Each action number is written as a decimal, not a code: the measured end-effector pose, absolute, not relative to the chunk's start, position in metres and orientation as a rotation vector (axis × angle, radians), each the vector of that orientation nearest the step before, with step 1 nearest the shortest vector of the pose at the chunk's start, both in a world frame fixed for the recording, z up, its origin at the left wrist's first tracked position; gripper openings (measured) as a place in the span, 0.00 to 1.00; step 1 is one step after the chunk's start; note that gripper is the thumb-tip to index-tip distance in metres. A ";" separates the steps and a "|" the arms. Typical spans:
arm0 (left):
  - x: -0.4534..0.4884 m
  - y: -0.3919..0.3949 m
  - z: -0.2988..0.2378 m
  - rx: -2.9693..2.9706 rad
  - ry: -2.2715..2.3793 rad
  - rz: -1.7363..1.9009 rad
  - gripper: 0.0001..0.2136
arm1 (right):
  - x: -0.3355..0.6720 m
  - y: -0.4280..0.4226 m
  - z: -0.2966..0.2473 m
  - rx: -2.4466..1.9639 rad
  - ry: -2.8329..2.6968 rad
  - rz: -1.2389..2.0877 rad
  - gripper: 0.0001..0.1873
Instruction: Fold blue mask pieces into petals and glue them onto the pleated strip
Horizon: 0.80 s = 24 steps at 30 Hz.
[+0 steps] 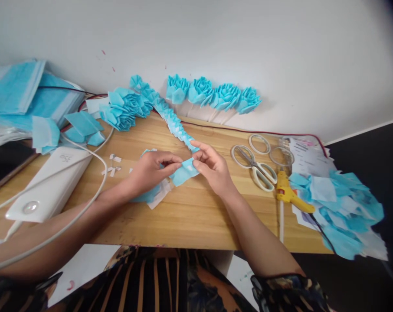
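Observation:
Between my two hands is a small light-blue fabric piece [185, 172], held just above the table. My left hand [153, 169] pinches its left edge between thumb and fingers. On the opposite side, my right hand [212, 169] grips the upper right corner, with the index finger stretched over the end of a long strip of folded blue petals [173, 122]. That strip runs up and left toward the wall. Under my left hand lie more blue and white fabric pieces [151, 196], partly hidden by it.
Finished blue fabric flowers [201, 91] lean against the wall; more flowers [123, 108] lie left. Scissors [257, 167], tape rolls [259, 144], a yellow glue gun [286, 190] and fabric scraps [346, 212] are right. A white power bank [53, 182] with cable and blue masks [17, 86] are left.

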<state>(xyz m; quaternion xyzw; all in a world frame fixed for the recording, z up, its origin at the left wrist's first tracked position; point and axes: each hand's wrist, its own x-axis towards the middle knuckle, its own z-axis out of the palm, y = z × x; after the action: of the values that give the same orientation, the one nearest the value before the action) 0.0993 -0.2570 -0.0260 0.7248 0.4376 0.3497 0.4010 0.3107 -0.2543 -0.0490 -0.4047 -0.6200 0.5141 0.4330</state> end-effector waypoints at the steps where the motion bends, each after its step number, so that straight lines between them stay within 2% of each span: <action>1: 0.099 -0.257 -0.026 1.831 1.102 0.884 0.09 | 0.311 -0.254 -0.049 -1.014 -1.543 1.276 0.25; 10: 0.098 -0.256 -0.026 1.814 1.126 0.920 0.10 | 0.313 -0.254 -0.050 -1.057 -1.445 1.345 0.24; 16: 0.097 -0.257 -0.024 1.751 1.154 0.972 0.10 | 0.312 -0.254 -0.049 -1.020 -1.432 1.509 0.25; 21: 0.098 -0.257 -0.025 1.727 1.143 1.016 0.11 | 0.307 -0.257 -0.040 -1.102 -1.566 1.500 0.16; 24: 0.098 -0.257 -0.026 1.712 1.128 1.017 0.10 | 0.306 -0.258 -0.038 -1.131 -1.598 1.460 0.15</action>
<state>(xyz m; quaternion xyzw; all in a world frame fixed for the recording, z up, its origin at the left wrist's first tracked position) 0.0978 -0.2566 -0.0258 0.6810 0.4488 0.4046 0.4136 0.3058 -0.2583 -0.0380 -0.4352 -0.6147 0.5616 0.3425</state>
